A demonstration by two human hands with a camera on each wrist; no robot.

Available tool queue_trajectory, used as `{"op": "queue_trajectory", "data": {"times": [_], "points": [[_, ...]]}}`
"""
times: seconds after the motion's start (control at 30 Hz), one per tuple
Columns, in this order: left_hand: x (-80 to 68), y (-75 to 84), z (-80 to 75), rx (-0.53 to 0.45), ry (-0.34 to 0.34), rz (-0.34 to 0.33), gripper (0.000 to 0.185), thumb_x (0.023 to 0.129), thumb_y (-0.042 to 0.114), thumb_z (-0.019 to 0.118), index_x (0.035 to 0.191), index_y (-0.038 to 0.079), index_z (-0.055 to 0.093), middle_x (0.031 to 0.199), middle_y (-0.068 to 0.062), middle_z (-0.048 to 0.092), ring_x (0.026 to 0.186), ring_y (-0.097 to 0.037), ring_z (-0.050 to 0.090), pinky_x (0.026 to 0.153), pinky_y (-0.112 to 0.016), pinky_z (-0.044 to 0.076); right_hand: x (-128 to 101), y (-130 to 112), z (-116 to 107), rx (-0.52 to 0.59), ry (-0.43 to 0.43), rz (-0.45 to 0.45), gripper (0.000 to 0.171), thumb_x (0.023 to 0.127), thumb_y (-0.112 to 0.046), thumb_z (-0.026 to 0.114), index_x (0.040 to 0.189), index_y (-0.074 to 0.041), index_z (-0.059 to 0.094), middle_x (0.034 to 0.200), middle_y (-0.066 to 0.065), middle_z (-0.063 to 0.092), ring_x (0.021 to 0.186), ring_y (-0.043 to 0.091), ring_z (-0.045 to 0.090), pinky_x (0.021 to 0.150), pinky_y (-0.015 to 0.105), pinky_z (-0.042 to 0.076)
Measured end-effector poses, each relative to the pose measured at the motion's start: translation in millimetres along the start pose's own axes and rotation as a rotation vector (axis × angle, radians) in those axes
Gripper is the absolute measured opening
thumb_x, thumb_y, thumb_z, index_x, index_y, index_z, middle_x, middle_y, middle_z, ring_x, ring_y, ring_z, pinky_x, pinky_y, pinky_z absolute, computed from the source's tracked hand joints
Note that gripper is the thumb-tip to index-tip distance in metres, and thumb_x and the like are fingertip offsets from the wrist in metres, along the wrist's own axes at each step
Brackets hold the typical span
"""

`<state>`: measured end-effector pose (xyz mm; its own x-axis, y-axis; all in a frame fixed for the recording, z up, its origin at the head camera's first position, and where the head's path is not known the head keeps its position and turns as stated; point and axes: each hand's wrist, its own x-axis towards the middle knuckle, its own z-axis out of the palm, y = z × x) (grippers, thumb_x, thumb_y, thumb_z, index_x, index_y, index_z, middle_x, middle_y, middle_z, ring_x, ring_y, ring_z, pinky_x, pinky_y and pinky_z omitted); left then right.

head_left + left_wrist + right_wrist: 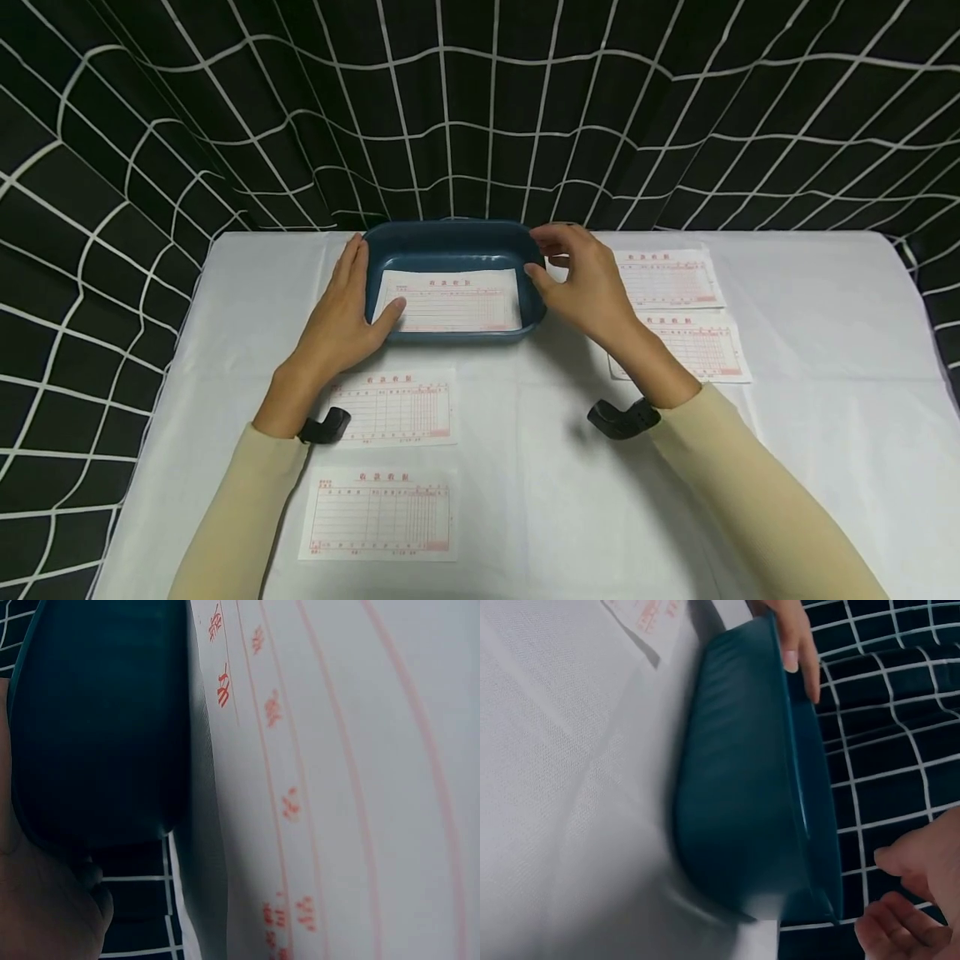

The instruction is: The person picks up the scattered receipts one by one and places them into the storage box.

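A dark blue rectangular plastic basin [450,337] stands near the table's back edge. Inside it lies a white receipt slip [465,304] printed in red. At the basin's left end, my left hand [337,312] grips the wall, thumb over the front rim above the slip and fingers along the outside. My right hand [588,279] hovers at the right end with loosely bent fingers, thumb and fingertips by the rim. In the right wrist view, a gap shows between the right hand [922,892] and the basin [739,772].
Two more slips lie on the left, one partly under my left forearm [393,408] and one nearer [378,517]. On the right are a back slip [667,279] and a front slip [693,346]. A white cloth covers the table [525,483]; a black white-checked curtain [465,108] hangs behind.
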<state>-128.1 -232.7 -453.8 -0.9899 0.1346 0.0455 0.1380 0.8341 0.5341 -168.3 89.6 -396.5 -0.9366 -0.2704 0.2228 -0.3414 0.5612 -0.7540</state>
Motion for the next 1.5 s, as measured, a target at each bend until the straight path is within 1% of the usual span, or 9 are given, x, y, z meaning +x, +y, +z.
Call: {"op": "queue_trajectory", "data": {"times": [0.3, 0.5, 0.63, 0.73, 0.9, 0.97, 1.1, 1.3, 1.5], "points": [[1.6, 0.6, 0.0, 0.002, -0.001, 0.005, 0.098, 0.101, 0.047, 0.061, 0.17, 0.001, 0.008, 0.181, -0.011, 0.001, 0.168, -0.032, 0.012, 0.133, -0.056, 0.022, -19, -12, -5, -0.013, 0.048, -0.064, 0.037, 0.094, -0.002, 0.075, 0.13, 0.002, 0.069, 0.128, 0.02, 0.068, 0.114, 0.035, 0.07, 0.103, 0.047, 0.059], [1.0, 0.0, 0.4, 0.001, -0.001, 0.002, 0.098, 0.101, 0.047, 0.061, 0.17, 0.001, 0.008, 0.181, -0.011, 0.002, 0.168, -0.033, 0.012, 0.133, -0.056, 0.022, -40, -27, 1, -0.025, 0.018, -0.128, 0.039, 0.093, -0.005, 0.077, 0.131, -0.001, 0.069, 0.127, 0.018, 0.068, 0.108, 0.031, 0.072, 0.099, 0.046, 0.057], [1.2, 0.1, 0.9, -0.001, 0.004, 0.002, 0.098, 0.101, 0.047, 0.061, 0.17, 0.002, 0.009, 0.181, -0.011, 0.002, 0.168, -0.033, 0.013, 0.133, -0.056, 0.023, -53, -34, 7, -0.014, 0.0, -0.162, 0.039, 0.093, -0.007, 0.079, 0.131, -0.003, 0.07, 0.128, 0.013, 0.069, 0.104, 0.027, 0.068, 0.095, 0.044, 0.056], [1.0, 0.0, 1.0, -0.004, 0.013, 0.005, 0.097, 0.101, 0.047, 0.061, 0.169, 0.001, 0.009, 0.181, -0.011, 0.004, 0.167, -0.033, 0.014, 0.133, -0.056, 0.024, -64, -40, 12, 0.001, -0.015, -0.184, 0.039, 0.093, -0.008, 0.079, 0.131, -0.004, 0.07, 0.13, 0.011, 0.069, 0.108, 0.025, 0.066, 0.097, 0.042, 0.054], [0.7, 0.6, 1.3, -0.007, 0.019, 0.006, 0.097, 0.101, 0.046, 0.061, 0.169, 0.0, 0.011, 0.18, -0.012, 0.005, 0.167, -0.034, 0.016, 0.132, -0.056, 0.026, -83, -47, 22, 0.013, -0.041, -0.214, 0.039, 0.093, -0.009, 0.079, 0.131, -0.005, 0.069, 0.13, 0.008, 0.068, 0.123, 0.022, 0.064, 0.107, 0.04, 0.052], [1.1, 1.4, 1.3, -0.006, 0.019, 0.004, 0.097, 0.101, 0.046, 0.061, 0.169, 0.0, 0.011, 0.18, -0.012, 0.005, 0.167, -0.034, 0.016, 0.132, -0.056, 0.026, -90, -49, 25, 0.031, -0.06, -0.213, 0.041, 0.093, -0.01, 0.08, 0.132, -0.006, 0.068, 0.131, 0.006, 0.068, 0.127, 0.021, 0.063, 0.109, 0.039, 0.051], [2.1, 1.1, 1.0, -0.003, 0.023, -0.001, 0.097, 0.101, 0.047, 0.061, 0.169, 0.0, 0.01, 0.18, -0.013, 0.006, 0.167, -0.035, 0.017, 0.132, -0.057, 0.025, -102, -54, 34, 0.066, -0.1, -0.206, 0.044, 0.092, -0.012, 0.081, 0.134, -0.009, 0.067, 0.132, 0.003, 0.067, 0.127, 0.018, 0.063, 0.106, 0.038, 0.054], [1.8, 0.4, 1.3, -0.006, 0.023, -0.002, 0.097, 0.101, 0.045, 0.061, 0.169, -0.001, 0.011, 0.18, -0.013, 0.006, 0.166, -0.036, 0.018, 0.131, -0.057, 0.026, -124, -60, 54, 0.07, -0.162, -0.214, 0.045, 0.092, -0.016, 0.082, 0.134, -0.011, 0.067, 0.134, 0.001, 0.066, 0.129, 0.016, 0.062, 0.109, 0.038, 0.053], [0.9, 0.1, 1.9, -0.004, 0.019, -0.001, 0.097, 0.101, 0.046, 0.061, 0.169, 0.0, 0.01, 0.18, -0.013, 0.006, 0.166, -0.036, 0.018, 0.131, -0.058, 0.027, -152, -65, 78, 0.054, -0.256, -0.149, 0.047, 0.092, -0.02, 0.083, 0.135, -0.012, 0.066, 0.136, -0.002, 0.064, 0.131, 0.015, 0.059, 0.113, 0.038, 0.051]]}}
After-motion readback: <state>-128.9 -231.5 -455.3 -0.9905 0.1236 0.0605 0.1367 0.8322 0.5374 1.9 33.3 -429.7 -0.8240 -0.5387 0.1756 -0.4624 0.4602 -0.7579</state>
